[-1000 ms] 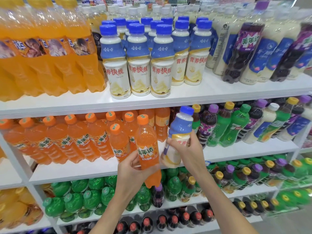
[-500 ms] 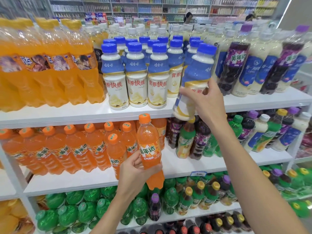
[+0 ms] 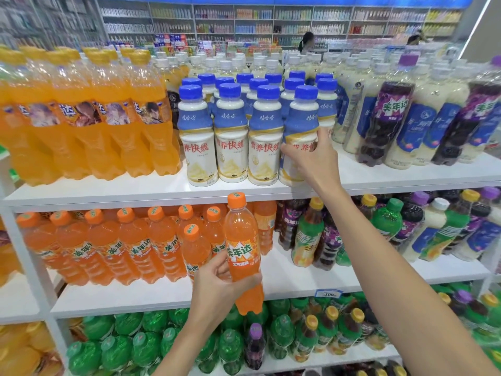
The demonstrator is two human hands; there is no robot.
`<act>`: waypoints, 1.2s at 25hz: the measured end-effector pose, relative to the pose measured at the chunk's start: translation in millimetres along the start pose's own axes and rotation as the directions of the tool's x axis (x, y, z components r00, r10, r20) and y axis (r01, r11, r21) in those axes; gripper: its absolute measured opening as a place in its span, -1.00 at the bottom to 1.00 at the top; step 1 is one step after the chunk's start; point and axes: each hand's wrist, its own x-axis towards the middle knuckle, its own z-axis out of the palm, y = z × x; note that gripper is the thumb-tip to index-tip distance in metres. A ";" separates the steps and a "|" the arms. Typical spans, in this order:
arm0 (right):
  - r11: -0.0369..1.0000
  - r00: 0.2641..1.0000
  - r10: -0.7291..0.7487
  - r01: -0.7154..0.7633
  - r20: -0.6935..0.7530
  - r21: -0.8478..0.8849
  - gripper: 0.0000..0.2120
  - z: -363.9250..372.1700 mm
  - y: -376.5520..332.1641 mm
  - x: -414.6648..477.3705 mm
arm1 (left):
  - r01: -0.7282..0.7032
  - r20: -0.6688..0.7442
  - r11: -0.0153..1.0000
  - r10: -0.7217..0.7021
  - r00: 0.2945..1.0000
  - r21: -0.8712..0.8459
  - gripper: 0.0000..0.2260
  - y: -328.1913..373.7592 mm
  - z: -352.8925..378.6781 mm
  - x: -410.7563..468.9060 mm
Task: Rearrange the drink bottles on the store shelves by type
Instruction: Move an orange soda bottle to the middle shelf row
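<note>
Gripped milk bottle (image 3: 301, 123) adjoins matching row (image 3: 231, 147); purple sodas (image 3: 385, 123) stand rightward.

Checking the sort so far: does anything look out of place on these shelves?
Yes. On the top shelf's right side, two dark grape-soda bottles stand among the cream-white bottles. Lower down, one purple-capped bottle sits among the green bottles.
</note>
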 end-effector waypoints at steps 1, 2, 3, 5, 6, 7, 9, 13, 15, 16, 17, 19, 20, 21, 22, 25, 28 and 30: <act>1.000 1.000 -0.002 0.002 0.003 -0.004 -0.49 0.5 1.0 -0.1 | 0.002 -0.004 1.000 -0.002 1.000 -0.003 -0.62 1.3 -0.3 0.1; 1.000 1.000 -0.005 0.005 0.007 -0.005 -0.47 1.5 2.0 0.3 | 0.001 -0.008 1.000 -0.001 1.000 -0.006 -0.62 1.4 -0.9 0.6; 1.000 1.000 -0.008 0.008 0.006 -0.005 -0.46 2.8 3.5 0.4 | -0.003 -0.007 1.000 0.003 1.000 -0.009 -0.62 1.2 -1.3 0.6; 1.000 1.000 -0.007 0.007 -0.006 -0.008 -0.41 5.7 6.6 1.2 | -0.009 -0.008 1.000 0.009 1.000 -0.011 -0.63 1.5 -2.4 0.5; 1.000 1.000 0.001 -0.001 -0.008 -0.009 -0.40 6.7 8.4 1.2 | -0.007 -0.009 1.000 0.007 1.000 -0.013 -0.62 2.3 -2.9 0.1; 1.000 1.000 0.014 -0.014 -0.001 -0.010 -0.39 7.0 9.6 1.3 | -0.004 -0.006 1.000 0.004 1.000 -0.020 -0.60 2.4 -3.4 0.1; 0.998 0.997 0.064 -0.062 0.042 -0.031 -0.38 4.6 9.7 -0.7 | 0.001 0.004 1.000 -0.001 1.000 -0.030 -0.59 4.1 -5.1 -1.6; 0.980 0.988 0.145 -0.138 0.044 -0.142 -0.37 -4.1 3.2 -30.3 | 0.002 0.010 0.998 -0.001 1.000 -0.057 -0.60 3.3 -10.7 -7.4; 0.987 0.995 0.094 -0.099 -0.044 -0.130 -0.43 -2.9 -0.6 -63.0 | -0.008 0.005 0.998 0.009 1.000 -0.068 -0.59 1.9 -15.3 -12.0; 0.993 0.995 0.069 -0.075 -0.072 -0.088 -0.49 0.3 -1.9 -81.8 | -0.012 -0.003 0.997 0.011 1.000 -0.070 -0.59 1.4 -17.7 -14.2; 0.997 0.995 0.069 -0.071 -0.072 -0.037 -0.57 6.7 -1.1 -100.4 | -0.013 -0.016 0.997 0.012 1.000 -0.075 -0.58 0.6 -20.9 -16.6; 0.992 0.993 0.114 -0.114 0.018 0.053 -0.71 26.0 7.6 -134.0 | -0.010 -0.056 0.996 0.005 0.998 -0.092 -0.55 -0.6 -29.8 -20.8; 0.988 0.987 0.134 -0.140 0.085 0.063 -0.73 38.0 15.1 -148.3 | -0.007 -0.079 0.995 -0.001 0.997 -0.098 -0.53 -1.9 -35.4 -22.4; 0.986 0.978 0.147 -0.156 0.151 0.050 -0.72 50.4 23.8 -161.5 | -0.004 -0.101 0.995 -0.006 0.995 -0.098 -0.51 -4.0 -41.5 -24.2; 0.984 0.963 0.162 -0.173 0.218 0.032 -0.70 62.7 32.2 -173.1 | 0.005 -0.124 0.995 -0.017 0.992 -0.096 -0.49 -6.1 -48.2 -26.7; 0.967 0.880 0.244 -0.252 0.407 -0.033 -0.60 96.2 47.3 -200.7 | 0.016 -0.162 0.999 -0.024 0.987 -0.050 -0.53 -14.4 -69.7 -36.1; 0.949 0.816 0.301 -0.305 0.493 -0.076 -0.56 125.9 56.5 -219.2 | 0.022 -0.176 0.999 -0.026 0.984 -0.028 -0.57 -21.6 -85.9 -45.0; 0.941 0.829 0.337 -0.303 0.447 -0.150 -0.51 144.6 65.4 -227.9 | 0.024 -0.202 1.000 -0.026 0.979 -0.012 -0.55 -25.8 -94.6 -47.4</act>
